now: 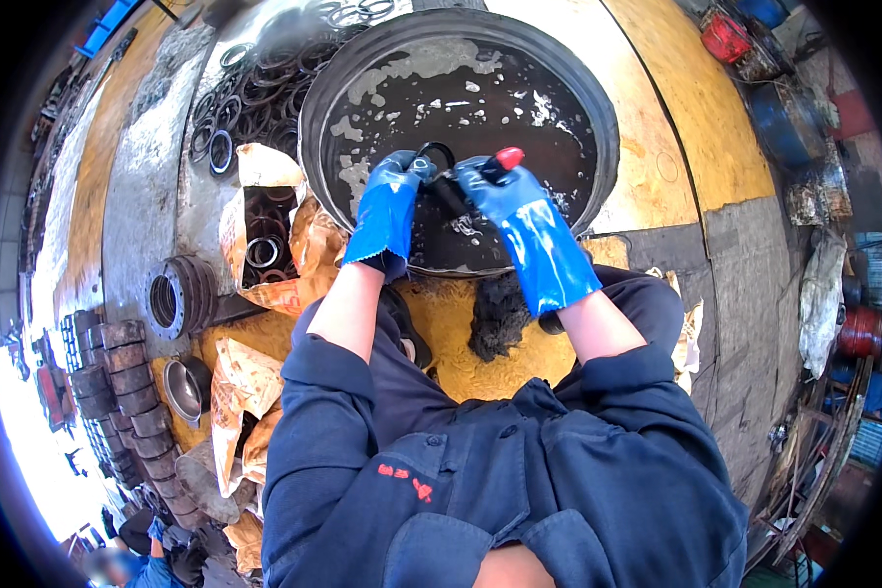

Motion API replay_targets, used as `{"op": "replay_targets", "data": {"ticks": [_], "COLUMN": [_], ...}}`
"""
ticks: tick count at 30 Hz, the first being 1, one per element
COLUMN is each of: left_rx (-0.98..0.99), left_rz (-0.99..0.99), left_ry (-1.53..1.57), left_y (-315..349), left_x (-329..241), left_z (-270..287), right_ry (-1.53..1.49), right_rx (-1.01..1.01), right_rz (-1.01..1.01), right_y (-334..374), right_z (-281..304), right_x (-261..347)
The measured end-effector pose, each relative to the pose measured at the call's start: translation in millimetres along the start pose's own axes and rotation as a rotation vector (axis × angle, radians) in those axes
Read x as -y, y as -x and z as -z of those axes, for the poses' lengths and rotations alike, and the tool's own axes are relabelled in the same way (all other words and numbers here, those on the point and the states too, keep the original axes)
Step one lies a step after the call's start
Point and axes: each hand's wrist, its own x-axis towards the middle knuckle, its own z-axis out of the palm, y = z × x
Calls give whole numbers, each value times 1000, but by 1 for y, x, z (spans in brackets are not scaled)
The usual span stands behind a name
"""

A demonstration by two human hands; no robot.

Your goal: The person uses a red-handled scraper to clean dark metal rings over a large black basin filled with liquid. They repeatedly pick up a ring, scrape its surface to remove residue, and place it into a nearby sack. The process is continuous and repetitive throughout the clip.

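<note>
Both my hands wear blue rubber gloves and work over a wide, round black tub [316, 157] of dark liquid with pale foam floating on it. My left hand [398, 176] is closed on the left side of a black ring [439, 149]. My right hand [492, 188] is closed around a thing with a rounded red end [509, 158], which juts out past the thumb side. The rest of that thing is hidden by the glove. Between the hands, dark surfaces merge, so I cannot tell where the ring ends.
Many black rings [257, 86] lie heaped left of the tub. An opened paper sack [314, 240] holds more rings. Nearby stand a stack of flanged rings [178, 296], a metal bowl [186, 388] and stacked dark blocks [127, 377]. Drums [786, 122] line the right side. Another person [132, 563] is at lower left.
</note>
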Motion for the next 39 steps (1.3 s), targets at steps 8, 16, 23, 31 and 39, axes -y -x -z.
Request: {"op": "replay_targets", "data": {"ticks": [8, 16, 23, 31, 39], "left_rx": [-15, -12, 10, 0, 4], "left_rz": [1, 5, 82, 1, -88], "left_ry": [66, 72, -63, -134, -214], "left_y": [3, 1, -4, 9, 13], "left_x": [-5, 1, -6, -18, -38], "left_z": [-2, 0, 1, 1, -8], "right_ry": [307, 444, 399, 6, 44], "right_rx": [-48, -201, -155, -70, -113], "right_rz": [125, 312, -139, 203, -192], "right_y": [-8, -21, -55, -34, -61], "right_z": [-9, -11, 29, 11, 32], "right_x": [-10, -43, -107, -17, -54]}}
